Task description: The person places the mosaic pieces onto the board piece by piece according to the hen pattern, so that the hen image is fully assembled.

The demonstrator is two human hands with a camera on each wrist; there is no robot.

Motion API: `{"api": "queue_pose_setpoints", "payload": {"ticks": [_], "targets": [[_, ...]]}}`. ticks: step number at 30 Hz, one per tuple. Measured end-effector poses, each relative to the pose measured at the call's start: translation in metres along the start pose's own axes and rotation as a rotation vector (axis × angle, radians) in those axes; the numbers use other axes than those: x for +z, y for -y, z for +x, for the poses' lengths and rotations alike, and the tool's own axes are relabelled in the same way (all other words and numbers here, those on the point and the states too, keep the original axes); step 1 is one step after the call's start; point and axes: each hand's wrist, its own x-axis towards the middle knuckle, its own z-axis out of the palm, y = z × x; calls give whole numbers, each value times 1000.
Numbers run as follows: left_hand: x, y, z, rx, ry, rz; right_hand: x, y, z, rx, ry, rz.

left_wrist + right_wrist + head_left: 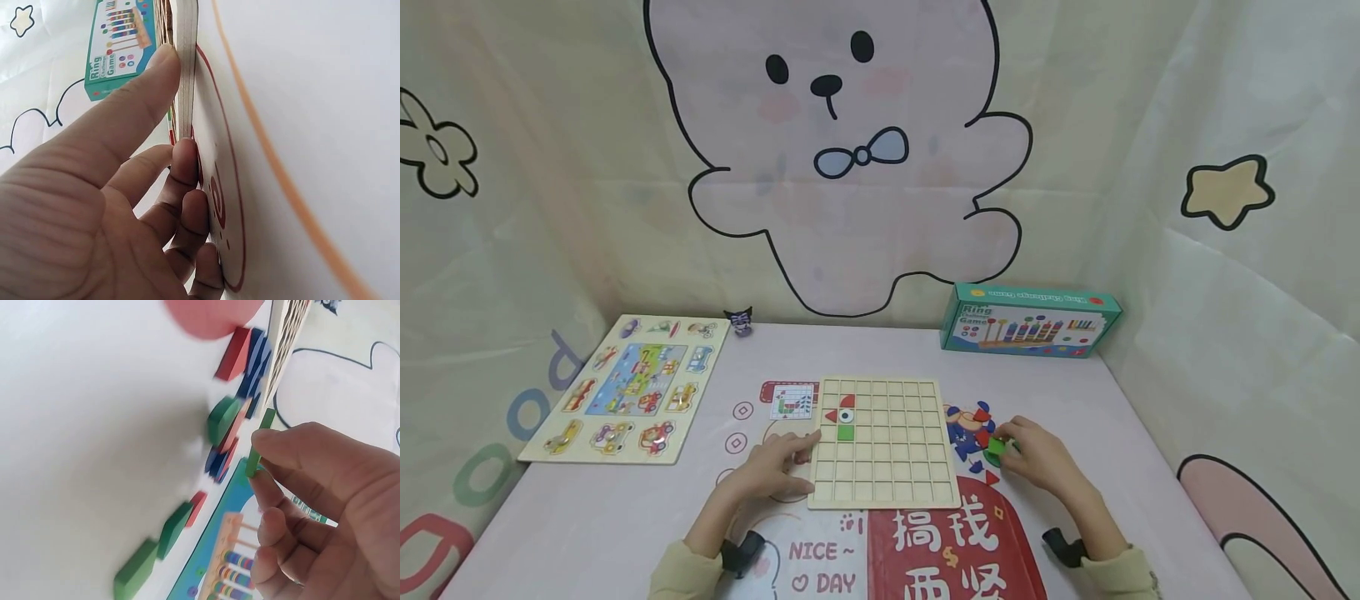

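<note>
A wooden grid board (887, 467) lies flat, bearing two red pieces (847, 401), a round eye tile (846, 415) and a green square tile (846, 432) near its upper left. My left hand (772, 467) rests at the board's left side, thumb by the near corner and fingertips farther up; in the left wrist view the thumb (164, 57) touches the board's edge (186, 75). To the right of the board, my right hand (1037, 454) pinches a green tile (261, 444) between thumb and finger, above loose pieces. The right wrist view shows that tile edge-on.
Loose blue, red and green pieces (976, 429) lie right of the board. A small pattern card (792, 402) is at its upper left. A picture puzzle board (700, 383) lies at the left, a small dark figurine (741, 322) behind it. The Ring Challenge Game box (1030, 325) stands back right.
</note>
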Motion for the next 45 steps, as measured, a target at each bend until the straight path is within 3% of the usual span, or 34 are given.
{"api": "queue_pose_setpoints", "payload": {"ticks": [13,20,34,45], "targets": [[1,1,1,4,-1,5,8,34,13,-43,-27,20],[1,-1,1,1,3,-8,13,49,20,-133,-45,-3],[1,0,2,2,4,15,20,87,33,-204,6,77],[1,1,0,8,3,-1,30,115,46,-280,21,64]]}}
